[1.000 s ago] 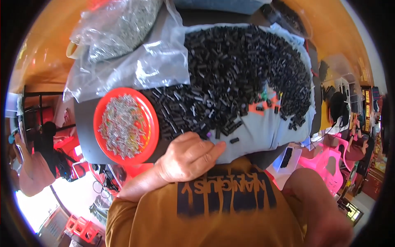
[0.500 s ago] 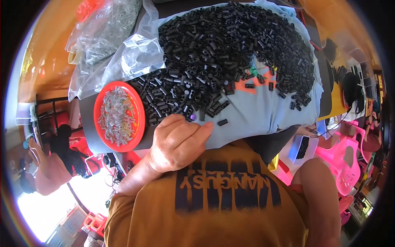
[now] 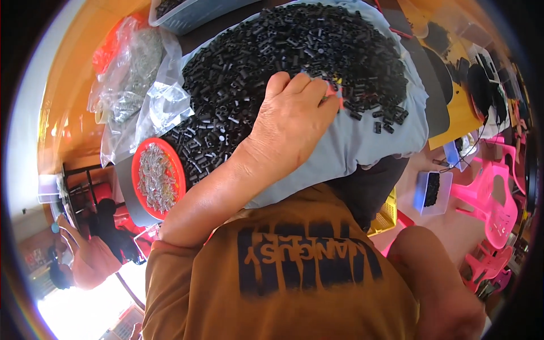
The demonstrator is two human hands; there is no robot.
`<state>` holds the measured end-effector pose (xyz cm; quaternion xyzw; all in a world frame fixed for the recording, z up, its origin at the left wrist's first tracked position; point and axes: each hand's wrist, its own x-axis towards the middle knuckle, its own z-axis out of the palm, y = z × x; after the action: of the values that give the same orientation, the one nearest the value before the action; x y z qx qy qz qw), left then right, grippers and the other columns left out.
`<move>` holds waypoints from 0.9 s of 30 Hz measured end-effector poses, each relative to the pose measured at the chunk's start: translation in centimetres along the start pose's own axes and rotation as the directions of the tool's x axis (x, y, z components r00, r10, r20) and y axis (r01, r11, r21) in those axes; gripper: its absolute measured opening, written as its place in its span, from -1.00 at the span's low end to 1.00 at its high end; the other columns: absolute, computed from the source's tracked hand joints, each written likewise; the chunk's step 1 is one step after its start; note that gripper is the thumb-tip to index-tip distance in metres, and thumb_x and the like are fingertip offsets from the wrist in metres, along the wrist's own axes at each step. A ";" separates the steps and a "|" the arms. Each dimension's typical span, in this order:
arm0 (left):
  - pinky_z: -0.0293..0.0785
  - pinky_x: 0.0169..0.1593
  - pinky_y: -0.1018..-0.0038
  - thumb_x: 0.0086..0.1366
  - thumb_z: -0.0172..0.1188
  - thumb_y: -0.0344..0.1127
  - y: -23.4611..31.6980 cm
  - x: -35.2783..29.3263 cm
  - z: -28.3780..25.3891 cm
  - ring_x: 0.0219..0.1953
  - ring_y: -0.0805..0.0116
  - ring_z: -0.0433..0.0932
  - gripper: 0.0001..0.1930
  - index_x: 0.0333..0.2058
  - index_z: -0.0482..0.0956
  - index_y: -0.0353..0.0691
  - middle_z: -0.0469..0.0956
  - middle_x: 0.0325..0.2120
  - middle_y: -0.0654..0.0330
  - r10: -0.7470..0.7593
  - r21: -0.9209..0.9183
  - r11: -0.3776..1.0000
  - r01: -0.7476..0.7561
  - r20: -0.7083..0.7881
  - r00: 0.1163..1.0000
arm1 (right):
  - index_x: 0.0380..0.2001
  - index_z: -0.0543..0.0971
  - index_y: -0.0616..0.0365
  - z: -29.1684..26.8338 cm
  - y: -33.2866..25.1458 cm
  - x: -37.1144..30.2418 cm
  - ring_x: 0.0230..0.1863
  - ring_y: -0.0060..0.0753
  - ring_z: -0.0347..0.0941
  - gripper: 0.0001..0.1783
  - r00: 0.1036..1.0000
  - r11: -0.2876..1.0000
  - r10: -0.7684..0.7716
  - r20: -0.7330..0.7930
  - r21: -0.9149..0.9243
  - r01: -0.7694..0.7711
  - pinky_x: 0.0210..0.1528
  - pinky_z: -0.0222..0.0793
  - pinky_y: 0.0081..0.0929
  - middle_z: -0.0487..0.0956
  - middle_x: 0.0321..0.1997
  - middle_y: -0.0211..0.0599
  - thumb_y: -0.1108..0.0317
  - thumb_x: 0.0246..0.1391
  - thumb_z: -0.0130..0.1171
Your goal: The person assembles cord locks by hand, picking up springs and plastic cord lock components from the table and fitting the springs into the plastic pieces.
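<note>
My left hand (image 3: 294, 122) reaches over a big heap of small black tube-shaped plastic pieces (image 3: 243, 73). Its fingers are curled down at the heap's near edge, and the fingertips are hidden, so whatever they hold cannot be made out. Under the heap lies a light blue cloth (image 3: 391, 141), with an orange-red patch partly visible beside my thumb. A red round plate (image 3: 135, 180) of small clear, shiny pieces sits left of my forearm. My right arm (image 3: 433, 272) is bent at the lower right, and my right hand (image 3: 462, 317) shows only in part at the bottom edge, fingers indistinct.
Clear plastic bags (image 3: 133, 85) with shiny contents lie at the far left. A grey bin (image 3: 195, 18) stands behind the heap. To the right are pink plastic chairs (image 3: 493, 198), a translucent box (image 3: 445, 195) with black pieces and a yellow crate (image 3: 385, 215).
My left hand has moved away from my body and to the right, from the cloth's front edge onto the heap. The view has shifted, bringing the grey bin into sight. My right arm sits lower.
</note>
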<state>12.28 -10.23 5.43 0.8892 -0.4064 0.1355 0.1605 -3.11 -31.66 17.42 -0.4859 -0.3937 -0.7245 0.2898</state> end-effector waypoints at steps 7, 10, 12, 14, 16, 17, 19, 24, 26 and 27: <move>0.21 -0.05 0.32 0.04 0.18 -0.39 -0.5 1.4 2.1 -0.26 0.34 0.44 -0.82 -0.31 0.56 -0.11 0.46 -0.39 0.31 0.093 0.049 0.994 -0.095 0.043 0.995 | -0.44 0.44 0.07 -0.6 -1.9 -7.9 -0.61 -0.54 0.15 -0.82 0.649 0.623 0.746 0.150 0.190 -0.759 -0.53 0.02 -0.48 0.34 -0.62 -0.47 0.22 0.06 -0.06; 0.21 -0.08 0.32 0.05 0.18 -0.37 -0.6 1.8 2.1 -0.29 0.34 0.45 -0.86 -0.35 0.55 -0.12 0.47 -0.41 0.31 0.126 0.045 0.991 -0.128 0.044 0.991 | -0.38 0.47 0.24 -0.2 -1.9 -12.2 -0.60 -0.57 0.24 -0.91 0.584 0.567 0.788 0.196 0.141 -0.812 -0.59 0.10 -0.53 0.42 -0.58 -0.32 0.52 0.00 0.03; 0.23 -0.09 0.30 0.02 0.22 -0.39 -0.5 1.4 1.7 -0.27 0.29 0.46 -0.81 -0.32 0.56 -0.13 0.49 -0.37 0.27 0.103 -0.013 0.995 -0.102 0.006 0.995 | -0.25 0.53 0.30 0.5 -2.0 -12.6 -0.54 -0.62 0.31 -0.82 0.100 0.091 0.952 0.289 0.044 -0.995 -0.53 0.17 -0.63 0.46 -0.52 -0.35 0.57 0.07 0.00; 0.24 -0.09 0.27 0.00 0.26 -0.43 0.0 0.9 0.1 -0.28 0.24 0.47 -0.78 -0.30 0.58 -0.15 0.51 -0.38 0.22 0.050 -0.071 0.996 -0.051 -0.024 0.998 | -0.13 0.52 0.28 2.1 -2.4 -13.2 -0.46 -0.73 0.34 -0.77 -0.209 -0.220 0.947 0.243 0.019 -0.975 -0.43 0.23 -0.72 0.46 -0.47 -0.47 0.53 0.11 0.09; 0.30 -0.19 0.32 -0.01 0.27 -0.49 0.6 0.4 -1.2 -0.34 0.19 0.47 -0.80 -0.32 0.59 -0.22 0.53 -0.40 0.16 -0.002 -0.141 0.990 -0.009 -0.078 0.997 | -0.14 0.52 0.20 2.7 -1.9 -14.3 -0.51 -0.80 0.22 -0.78 -0.266 -0.283 0.894 0.360 -0.004 -0.959 -0.49 0.17 -0.73 0.41 -0.49 -0.56 0.50 0.11 0.12; 0.33 -0.16 0.30 0.00 0.27 -0.49 1.1 0.0 -1.9 -0.30 0.19 0.51 -0.78 -0.30 0.58 -0.26 0.54 -0.38 0.14 -0.049 -0.183 0.982 0.040 -0.046 0.998 | -0.12 0.51 0.22 2.8 -1.9 -14.5 -0.46 -0.78 0.25 -0.77 -0.289 -0.299 0.876 0.386 -0.035 -0.953 -0.41 0.19 -0.74 0.43 -0.44 -0.54 0.51 0.12 0.10; 0.39 -0.18 0.34 -0.01 0.25 -0.57 1.8 -1.3 -2.4 -0.33 0.17 0.51 -0.76 -0.29 0.58 -0.28 0.56 -0.35 0.10 -0.187 -0.382 0.907 0.177 0.010 0.982 | -0.16 0.52 0.25 3.0 -1.6 -14.5 -0.41 -0.73 0.33 -0.80 -0.250 -0.217 0.873 0.420 -0.127 -0.968 -0.36 0.25 -0.72 0.49 -0.37 -0.45 0.53 0.12 0.09; 0.44 -0.30 0.55 0.07 0.14 -0.63 2.3 -5.2 -3.6 -0.42 0.41 0.53 -0.76 -0.23 0.55 -0.34 0.58 -0.28 0.09 -0.432 -0.717 0.482 0.504 0.306 0.848 | -0.26 0.56 0.21 1.5 -0.9 -16.2 -0.53 -0.44 0.45 -0.83 0.167 0.237 0.959 0.228 -0.326 -0.915 -0.49 0.33 -0.57 0.52 -0.47 -0.30 0.46 0.01 0.18; 0.44 -0.30 0.58 0.10 0.10 -0.63 2.8 -6.3 -4.2 -0.44 0.46 0.52 -0.77 -0.24 0.55 -0.36 0.56 -0.26 0.08 -0.476 -0.761 0.380 0.525 0.326 0.817 | -0.29 0.56 0.24 0.1 -1.0 -17.0 -0.48 -0.55 0.46 -0.85 -0.032 -0.047 0.998 -0.052 -0.316 -0.948 -0.45 0.36 -0.58 0.55 -0.46 -0.33 0.44 0.05 0.16; 0.44 -0.30 0.59 0.09 0.09 -0.63 2.9 -6.7 -4.3 -0.44 0.46 0.52 -0.78 -0.24 0.54 -0.37 0.55 -0.26 0.08 -0.473 -0.800 0.277 0.533 0.369 0.800 | -0.24 0.54 0.23 -1.7 -0.8 -18.8 -0.40 -0.67 0.41 -0.84 -0.085 -0.142 0.979 -0.187 -0.315 -0.938 -0.38 0.34 -0.65 0.53 -0.40 -0.39 0.43 0.10 0.14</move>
<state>5.38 -5.78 7.33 0.7597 -0.1186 -0.1766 0.6146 2.19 -31.94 -0.68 -0.6987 0.2120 -0.3023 0.6127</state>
